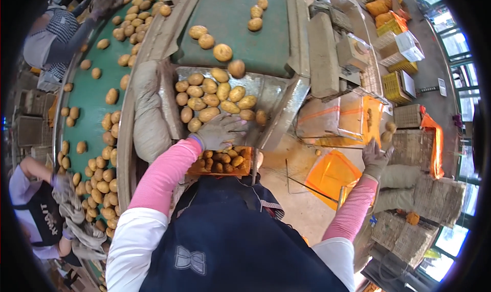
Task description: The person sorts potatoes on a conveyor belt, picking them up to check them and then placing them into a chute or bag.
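Observation:
My left hand (221, 131), in a grey work glove, lies across the lower end of a metal chute (274, 90). Its fingers are spread against the nearest of several potatoes (210, 99) gathered there. Below that hand, an orange mesh bag (251, 162) stands open with potatoes inside. My right hand (375, 159), also gloved, reaches out to the right with fingers apart and nothing held. Just beyond its fingertips are blurred potatoes (388, 132); whether they rest on anything I cannot tell. Beside them an orange mesh bag (371, 117) hangs on a metal frame.
A green conveyor belt (238, 11) carries potatoes down to the chute. Another green belt (90, 107) runs along the left, with co-workers (42, 215) beside it. An orange mesh bag (333, 175) spreads by a metal rod. Crates (412, 150) line the right side.

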### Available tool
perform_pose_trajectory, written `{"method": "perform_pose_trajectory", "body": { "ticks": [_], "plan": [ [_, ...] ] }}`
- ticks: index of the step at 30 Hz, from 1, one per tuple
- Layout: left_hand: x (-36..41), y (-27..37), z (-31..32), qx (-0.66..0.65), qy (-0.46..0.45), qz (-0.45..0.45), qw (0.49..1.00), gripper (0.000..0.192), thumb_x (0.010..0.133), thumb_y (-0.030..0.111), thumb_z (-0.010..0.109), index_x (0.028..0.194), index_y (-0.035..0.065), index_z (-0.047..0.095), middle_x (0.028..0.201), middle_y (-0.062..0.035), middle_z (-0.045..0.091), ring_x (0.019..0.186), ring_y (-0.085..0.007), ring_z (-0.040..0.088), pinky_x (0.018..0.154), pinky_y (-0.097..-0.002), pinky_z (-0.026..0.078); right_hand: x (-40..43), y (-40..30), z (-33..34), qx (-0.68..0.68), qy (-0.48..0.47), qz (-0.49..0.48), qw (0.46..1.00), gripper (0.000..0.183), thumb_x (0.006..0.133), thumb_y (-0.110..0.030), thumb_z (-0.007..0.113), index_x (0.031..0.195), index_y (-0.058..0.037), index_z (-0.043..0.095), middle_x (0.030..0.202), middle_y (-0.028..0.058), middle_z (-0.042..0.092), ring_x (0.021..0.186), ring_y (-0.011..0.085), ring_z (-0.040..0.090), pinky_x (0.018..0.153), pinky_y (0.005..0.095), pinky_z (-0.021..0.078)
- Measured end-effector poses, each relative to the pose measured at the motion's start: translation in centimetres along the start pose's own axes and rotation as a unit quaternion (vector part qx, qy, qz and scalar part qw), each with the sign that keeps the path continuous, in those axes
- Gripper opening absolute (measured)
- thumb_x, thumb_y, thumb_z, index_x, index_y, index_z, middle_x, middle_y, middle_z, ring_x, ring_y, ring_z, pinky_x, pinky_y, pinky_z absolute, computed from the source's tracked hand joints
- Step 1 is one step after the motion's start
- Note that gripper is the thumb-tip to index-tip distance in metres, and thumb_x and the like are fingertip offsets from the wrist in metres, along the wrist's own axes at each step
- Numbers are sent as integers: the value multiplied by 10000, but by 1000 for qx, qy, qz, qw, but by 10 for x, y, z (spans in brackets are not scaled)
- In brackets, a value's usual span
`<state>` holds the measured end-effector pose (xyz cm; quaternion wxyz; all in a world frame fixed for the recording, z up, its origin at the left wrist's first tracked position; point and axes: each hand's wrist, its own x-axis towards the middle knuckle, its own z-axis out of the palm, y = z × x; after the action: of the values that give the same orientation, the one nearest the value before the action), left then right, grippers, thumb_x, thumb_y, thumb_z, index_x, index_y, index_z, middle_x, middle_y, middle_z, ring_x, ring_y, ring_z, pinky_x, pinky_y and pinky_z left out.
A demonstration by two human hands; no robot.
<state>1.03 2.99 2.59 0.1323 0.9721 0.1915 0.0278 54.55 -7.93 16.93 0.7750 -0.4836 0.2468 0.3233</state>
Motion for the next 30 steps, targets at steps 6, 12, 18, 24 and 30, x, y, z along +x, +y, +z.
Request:
{"method": "perform_pose_trajectory", "body": {
  "ticks": [6,12,18,24,30],
  "plan": [
    [-25,14,-1,-14,26,-40,999,528,838,395,637,1335,231,560,1532,-21,382,1425,-228,319,1190,-494,190,-111,178,-25,-415,-422,-188,784,281,1004,-297,544,1105,-48,624,1017,66,659,953,142,631,775,265,512],
    [-59,32,0,44,148,-108,982,439,888,451,588,1298,294,586,1507,5,420,1424,-247,321,1182,-579,137,-173,370,27,-604,-520,-484,362,376,770,-58,644,1136,-140,662,1163,141,639,1058,310,613,900,401,489],
    [-87,28,3,24,120,-171,978,453,851,416,633,1283,284,609,1504,-18,421,1424,-259,322,1173,-617,96,-138,420,32,-660,-491,-429,372,303,754,-98,683,1056,-86,661,1075,153,667,971,304,636,874,388,494],
    [-105,22,3,-8,91,-167,982,491,791,363,702,1270,286,625,1529,-16,379,1465,-252,239,1177,-621,86,-224,419,93,-380,-597,-95,700,328,875,-141,674,1148,15,580,1096,121,662,970,179,624,871,341,493],
    [-81,35,-10,-10,39,-153,987,500,820,394,694,1301,288,607,1577,-2,299,1484,-270,184,1192,-590,73,-158,429,68,-643,-501,-518,260,348,806,-105,667,1148,-161,643,1095,96,649,1002,322,627,871,409,502]
  ]
}}
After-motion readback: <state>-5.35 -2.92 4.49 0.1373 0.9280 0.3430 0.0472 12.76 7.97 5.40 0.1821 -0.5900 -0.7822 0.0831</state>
